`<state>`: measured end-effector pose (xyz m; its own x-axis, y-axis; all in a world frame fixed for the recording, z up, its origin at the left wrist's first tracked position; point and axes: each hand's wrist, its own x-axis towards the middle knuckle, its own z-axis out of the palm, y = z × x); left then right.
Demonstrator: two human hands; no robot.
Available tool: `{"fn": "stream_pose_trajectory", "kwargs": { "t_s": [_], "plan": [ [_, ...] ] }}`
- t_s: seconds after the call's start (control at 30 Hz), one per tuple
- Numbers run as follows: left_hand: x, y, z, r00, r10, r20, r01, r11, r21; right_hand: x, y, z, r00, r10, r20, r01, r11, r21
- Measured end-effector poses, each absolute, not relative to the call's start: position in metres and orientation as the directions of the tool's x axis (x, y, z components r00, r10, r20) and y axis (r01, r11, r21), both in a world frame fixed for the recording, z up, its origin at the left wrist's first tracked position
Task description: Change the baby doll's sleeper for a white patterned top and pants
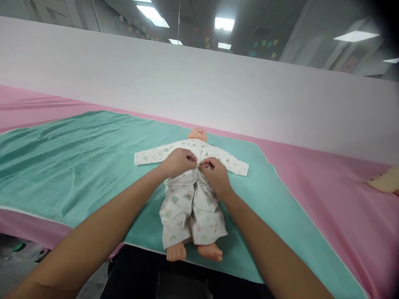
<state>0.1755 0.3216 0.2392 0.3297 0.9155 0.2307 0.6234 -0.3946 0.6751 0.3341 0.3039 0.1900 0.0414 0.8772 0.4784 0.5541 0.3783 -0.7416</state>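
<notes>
A baby doll [197,133] lies on its back, head away from me and bare feet toward me. It wears a white printed long-sleeved top [152,154] with the sleeves spread out, and matching printed pants [177,207]. At the front of the top, near the waist, my left hand [181,161] pinches the fabric from the left. Opposite it, my right hand [215,173] pinches the same front edge from the right. The fingertips of both hands nearly meet; the fastening between them is too small to make out.
Under the doll is a green towel [77,166] with wrinkles on its left side. A pink cover [311,174] lies beneath it. Behind rises a white wall [156,83] below glass panels. A pale yellow object [385,180] sits at the right edge.
</notes>
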Motion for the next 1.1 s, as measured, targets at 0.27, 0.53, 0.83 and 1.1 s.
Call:
{"fn": "stream_pose_trajectory", "kwargs": {
  "t_s": [0.27, 0.53, 0.83, 1.1],
  "plan": [
    [0.165, 0.331, 0.237, 0.429, 0.889, 0.162, 0.519, -0.389, 0.761, 0.334, 0.304, 0.190, 0.052, 0.876, 0.479, 0.568, 0.369, -0.736],
    [0.165, 0.335, 0.232, 0.440, 0.880, 0.181, 0.423, -0.381, 0.822, 0.333, 0.303, 0.192, 0.045, 0.875, 0.482, 0.571, 0.374, -0.731],
    [0.165, 0.340, 0.224, 0.403, 0.822, 0.402, 0.444, -0.560, 0.700, 0.333, 0.302, 0.193, 0.046, 0.880, 0.473, 0.530, 0.380, -0.758],
    [0.165, 0.350, 0.209, 0.337, 0.727, 0.598, 0.578, -0.661, 0.479, 0.337, 0.306, 0.190, 0.019, 0.892, 0.453, 0.499, 0.384, -0.777]
  ]
}}
